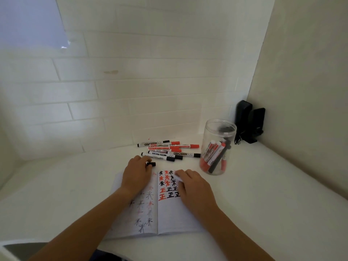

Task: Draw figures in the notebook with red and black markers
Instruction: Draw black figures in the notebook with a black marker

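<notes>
One notebook (169, 213); roughly seven markers (169, 149) at 12 o'clock. Left fingers (147, 162) pinch one cap (151, 164); right fingers (180, 175) clamp one marker (178, 178).

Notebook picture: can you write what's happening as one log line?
left hand: holds black cap | right hand: holds marker on notebook | step: drawing

White brick-patterned wall (141, 76) is meeting a plain side wall (305, 91); pale light is falling across the white desk (273, 185).

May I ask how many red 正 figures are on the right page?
2: upper red figure directly above lower red figure, in the leftmost column; the right hand may hide others.
</notes>
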Motion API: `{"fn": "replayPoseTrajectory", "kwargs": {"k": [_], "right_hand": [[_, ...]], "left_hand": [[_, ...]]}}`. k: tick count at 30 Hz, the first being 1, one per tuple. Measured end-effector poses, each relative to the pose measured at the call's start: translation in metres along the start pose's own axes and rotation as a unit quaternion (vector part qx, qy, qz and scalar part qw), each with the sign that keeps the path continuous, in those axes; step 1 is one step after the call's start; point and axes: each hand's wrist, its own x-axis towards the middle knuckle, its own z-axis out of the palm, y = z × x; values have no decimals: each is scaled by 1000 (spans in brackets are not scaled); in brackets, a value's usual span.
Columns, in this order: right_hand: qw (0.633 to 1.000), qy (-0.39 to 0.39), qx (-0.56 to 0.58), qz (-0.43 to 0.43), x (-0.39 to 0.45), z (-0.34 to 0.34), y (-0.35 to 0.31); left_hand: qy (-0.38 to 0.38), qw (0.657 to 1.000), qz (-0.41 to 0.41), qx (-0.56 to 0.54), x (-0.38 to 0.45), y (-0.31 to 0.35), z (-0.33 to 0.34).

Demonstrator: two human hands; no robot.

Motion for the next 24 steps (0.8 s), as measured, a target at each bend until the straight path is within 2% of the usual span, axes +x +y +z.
{"fn": "replayPoseTrajectory", "kwargs": {"k": [5, 9, 11, 13, 15, 16, 18, 19, 20, 21, 22, 24], "right_hand": [[1000, -2, 15, 6, 1, 2, 5], [999, -25, 28, 37, 5, -2, 2], [998, 2, 56, 29, 6, -5, 2], [986, 53, 155, 41, 4, -9, 4], [936, 75, 324, 117, 2, -18, 5], [890, 72, 418, 166, 3, -24, 3], [777, 52, 578, 243, 6, -34, 1], [726, 41, 632, 267, 6, -37, 1], [693, 28, 665, 278, 6, -39, 0], [680, 14, 679, 277, 6, -40, 0], [684, -1, 677, 273, 5, -39, 0], [729, -29, 632, 262, 2, -37, -1]], "left_hand": [[8, 1000, 5, -16, -3, 1, 0], [-18, 996, 83, 27, -18, 0, -8], [-50, 990, 128, 41, -34, 1, -15], [-105, 983, 146, 37, -53, 3, -22], [-160, 975, 144, 55, -70, 5, -28], [-178, 971, 139, 76, -76, 5, -30], [-204, 964, 133, 110, -84, 5, -34], [-212, 961, 131, 120, -85, 5, -36], [-216, 959, 131, 126, -86, 5, -36], [-216, 959, 132, 131, -86, 5, -37], [-216, 958, 134, 135, -85, 4, -37], [-221, 954, 141, 144, -83, 2, -36]]}}
